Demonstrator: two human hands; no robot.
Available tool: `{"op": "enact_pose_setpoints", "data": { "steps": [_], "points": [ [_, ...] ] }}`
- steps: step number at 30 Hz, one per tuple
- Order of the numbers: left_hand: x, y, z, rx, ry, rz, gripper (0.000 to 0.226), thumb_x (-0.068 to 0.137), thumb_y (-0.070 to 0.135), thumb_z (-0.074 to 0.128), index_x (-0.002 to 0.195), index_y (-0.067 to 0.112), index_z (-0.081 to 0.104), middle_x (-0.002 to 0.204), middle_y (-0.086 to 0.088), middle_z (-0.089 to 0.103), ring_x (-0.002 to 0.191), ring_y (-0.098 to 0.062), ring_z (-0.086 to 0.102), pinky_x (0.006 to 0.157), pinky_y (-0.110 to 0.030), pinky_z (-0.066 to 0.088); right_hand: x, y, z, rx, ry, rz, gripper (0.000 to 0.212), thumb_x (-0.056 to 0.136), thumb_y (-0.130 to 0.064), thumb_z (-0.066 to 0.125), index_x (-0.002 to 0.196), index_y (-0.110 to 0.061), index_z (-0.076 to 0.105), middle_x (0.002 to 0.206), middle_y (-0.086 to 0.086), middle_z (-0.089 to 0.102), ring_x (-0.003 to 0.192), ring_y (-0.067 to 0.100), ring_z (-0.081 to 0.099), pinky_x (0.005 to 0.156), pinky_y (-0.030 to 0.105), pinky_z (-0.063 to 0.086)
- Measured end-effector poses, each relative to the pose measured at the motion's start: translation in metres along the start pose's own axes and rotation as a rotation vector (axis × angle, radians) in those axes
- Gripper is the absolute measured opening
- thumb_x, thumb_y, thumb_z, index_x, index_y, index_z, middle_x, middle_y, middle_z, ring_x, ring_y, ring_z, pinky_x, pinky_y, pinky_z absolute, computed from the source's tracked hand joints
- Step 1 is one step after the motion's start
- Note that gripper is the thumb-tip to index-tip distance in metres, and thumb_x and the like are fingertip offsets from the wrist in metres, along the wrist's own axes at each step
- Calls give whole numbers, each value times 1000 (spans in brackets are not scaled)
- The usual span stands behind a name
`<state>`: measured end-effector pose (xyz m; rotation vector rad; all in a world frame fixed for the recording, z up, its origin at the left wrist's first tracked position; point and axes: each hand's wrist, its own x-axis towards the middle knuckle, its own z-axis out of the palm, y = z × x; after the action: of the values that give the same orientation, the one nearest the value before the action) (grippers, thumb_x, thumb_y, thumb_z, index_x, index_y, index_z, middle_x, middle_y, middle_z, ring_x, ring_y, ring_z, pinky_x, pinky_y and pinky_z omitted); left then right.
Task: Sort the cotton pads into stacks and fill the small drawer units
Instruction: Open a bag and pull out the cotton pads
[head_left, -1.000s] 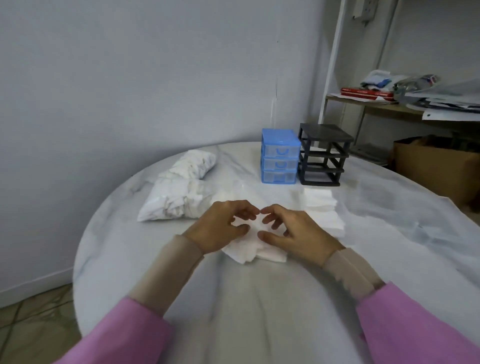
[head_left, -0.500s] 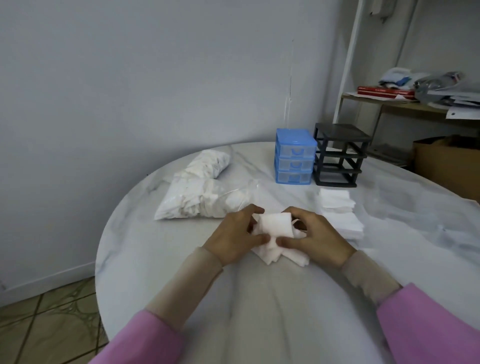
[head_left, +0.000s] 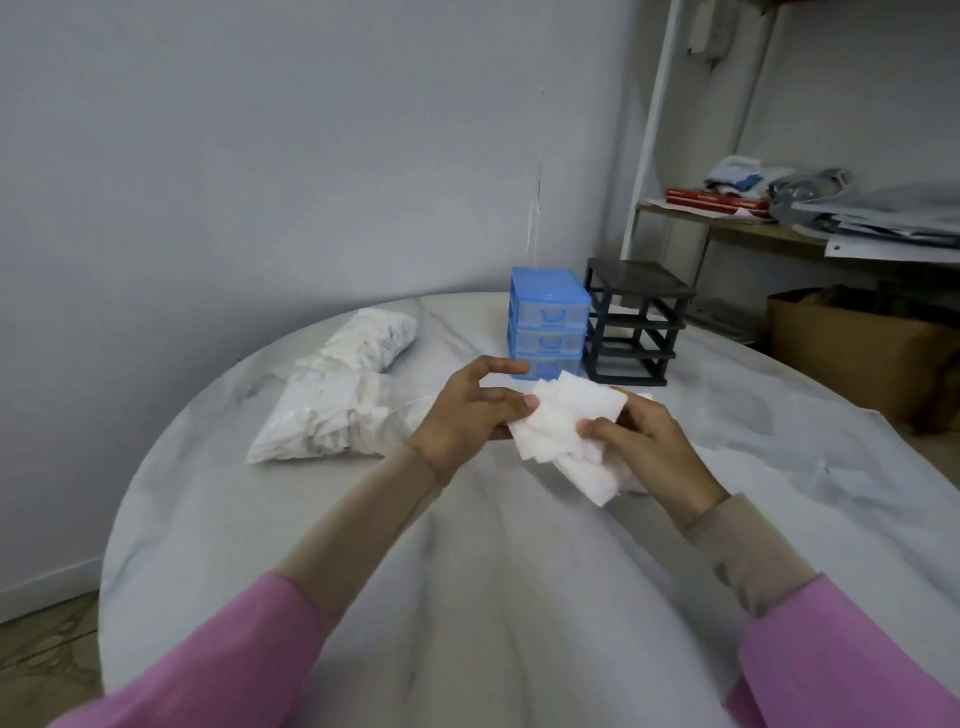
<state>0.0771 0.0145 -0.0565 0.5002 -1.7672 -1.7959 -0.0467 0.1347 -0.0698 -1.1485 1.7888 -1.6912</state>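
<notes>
A loose bunch of white square cotton pads (head_left: 566, 426) is lifted above the round marble table (head_left: 467, 597). My left hand (head_left: 470, 415) pinches its left edge with thumb and fingers, the index finger sticking out. My right hand (head_left: 641, 447) grips the bunch from the right with the thumb on top. Behind the hands stand a blue three-drawer unit (head_left: 548, 322) with its drawers shut and a black drawer frame (head_left: 631, 322) with no drawers in it. The pad stacks seen earlier on the table are hidden behind my right hand.
Two clear bags full of cotton pads (head_left: 343, 405) lie at the table's left back. A shelf with papers and red books (head_left: 727, 200) and a cardboard box (head_left: 852, 348) stand to the right, beyond the table. A grey wall is close behind.
Both hands gathered the loose pads off the table and raised them toward the drawer units. The camera view shifted, so the units sit nearer the middle.
</notes>
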Motion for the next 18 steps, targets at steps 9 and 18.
{"op": "enact_pose_setpoints", "data": {
  "steps": [9, 18],
  "points": [
    [2, -11, -3, -21, 9, 14, 34, 80, -5, 65, 112, 5, 58, 85, -9, 66, 71, -11, 65, 65, -19, 55, -1, -2, 0, 111, 63, 66, 15, 88, 2, 51, 91, -11, 59, 86, 3, 63, 78, 15, 58, 69, 29, 46],
    [-2, -14, -4, -2, -40, -30, 28, 77, -10, 66, 103, 0, 63, 65, -2, 67, 61, -6, 65, 63, -16, 54, -3, -4, -2, 137, 115, -2, 20, 90, 6, 43, 84, -10, 53, 78, 2, 56, 70, 9, 53, 62, 22, 43]
  ]
}}
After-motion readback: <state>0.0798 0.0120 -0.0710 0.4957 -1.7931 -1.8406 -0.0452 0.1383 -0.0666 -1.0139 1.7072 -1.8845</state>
